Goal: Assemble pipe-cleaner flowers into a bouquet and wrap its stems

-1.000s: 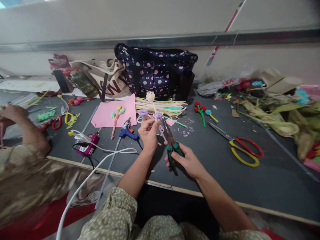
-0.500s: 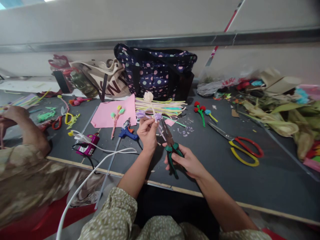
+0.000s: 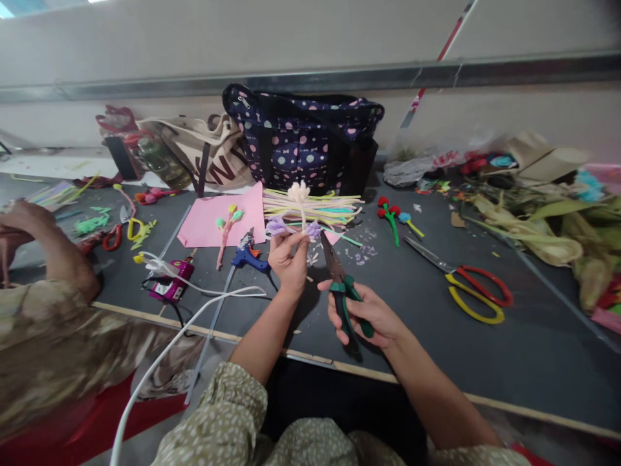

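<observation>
Broadly, a matte dark tabletop (image 3: pixel 485 362) runs beneath everything, with a soft navy fabric bag (image 3: pixel 301 139), dotted and patterned, standing at its back. Long-bladed scissors (image 3: pixel 451 270) with looped red and yellow handles lie flat to the right. Before the bag spreads a bundle of thin, fuzzy stems (image 3: pixel 334 208), touching a smooth pink sheet (image 3: pixel 198 220). The right hand (image 3: pixel 371 310) has its fingers wrapped around pliers (image 3: pixel 337 275), brownish metal tapering from green grips. Left-hand fingers (image 3: pixel 290 244) pinch a fluffy three-headed flower (image 3: pixel 299 193), cream tuft upright between two purple ones, above the tabletop, the pliers' tip just beside it. Tiny purple scraps (image 3: pixel 363 255) lie scattered nearby.
</observation>
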{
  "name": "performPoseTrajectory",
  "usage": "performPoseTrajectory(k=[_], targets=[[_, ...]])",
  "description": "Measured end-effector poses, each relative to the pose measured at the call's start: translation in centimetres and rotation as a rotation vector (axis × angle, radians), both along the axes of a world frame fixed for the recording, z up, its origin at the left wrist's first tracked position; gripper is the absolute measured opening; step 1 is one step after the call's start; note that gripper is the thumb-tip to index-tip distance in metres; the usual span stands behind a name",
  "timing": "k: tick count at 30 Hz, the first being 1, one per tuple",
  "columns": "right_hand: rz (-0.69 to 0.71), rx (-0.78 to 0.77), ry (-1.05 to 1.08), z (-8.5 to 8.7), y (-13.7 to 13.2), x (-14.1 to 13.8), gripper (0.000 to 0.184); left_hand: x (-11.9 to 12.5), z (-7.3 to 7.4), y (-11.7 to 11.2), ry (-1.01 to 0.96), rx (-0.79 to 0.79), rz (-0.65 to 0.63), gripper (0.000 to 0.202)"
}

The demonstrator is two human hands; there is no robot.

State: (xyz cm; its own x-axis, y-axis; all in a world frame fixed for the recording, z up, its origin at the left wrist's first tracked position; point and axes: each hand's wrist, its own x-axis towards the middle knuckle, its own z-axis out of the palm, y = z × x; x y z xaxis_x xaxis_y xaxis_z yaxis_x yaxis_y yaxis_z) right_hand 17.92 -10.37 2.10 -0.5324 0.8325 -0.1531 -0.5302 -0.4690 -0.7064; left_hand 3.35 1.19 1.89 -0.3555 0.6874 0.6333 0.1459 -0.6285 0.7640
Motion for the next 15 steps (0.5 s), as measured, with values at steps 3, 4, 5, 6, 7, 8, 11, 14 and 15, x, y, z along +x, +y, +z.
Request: performPoseTrajectory(k=[3,4,5,6,7,8,11,14,15], targets=[[0.003,-0.003,-0.007,-0.04,0.00,0.07,0.052,-0.22,0.29,-0.31,0.086,0.006,0.043,0.008],[-0.010,0.000,-0.038,0.01,0.00,0.03,0.052,-0.24,0.33,-0.34,0.094,0.006,0.048,0.008],[-0.030,0.006,-0.078,0.09,0.00,-0.03,0.052,-0.22,0.34,-0.33,0.089,0.001,0.046,0.008],[-0.049,0.014,-0.120,0.20,0.01,-0.09,0.052,-0.16,0.31,-0.27,0.069,-0.010,0.040,0.008],[-0.066,0.026,-0.158,0.31,0.00,-0.15,0.053,-0.08,0.27,-0.18,0.039,-0.022,0.029,0.008],[-0.078,0.039,-0.186,0.42,0.00,-0.17,0.052,0.02,0.23,-0.06,0.000,-0.034,0.011,0.009],[-0.065,0.074,-0.204,0.60,-0.05,0.00,0.050,0.30,0.25,0.24,-0.124,-0.050,-0.064,0.010],[-0.020,0.071,-0.134,0.56,-0.12,0.38,0.053,0.40,0.49,0.27,-0.198,-0.056,-0.135,0.009],[-0.011,0.065,-0.104,0.53,-0.13,0.51,0.055,0.39,0.56,0.23,-0.211,-0.066,-0.157,0.009]])
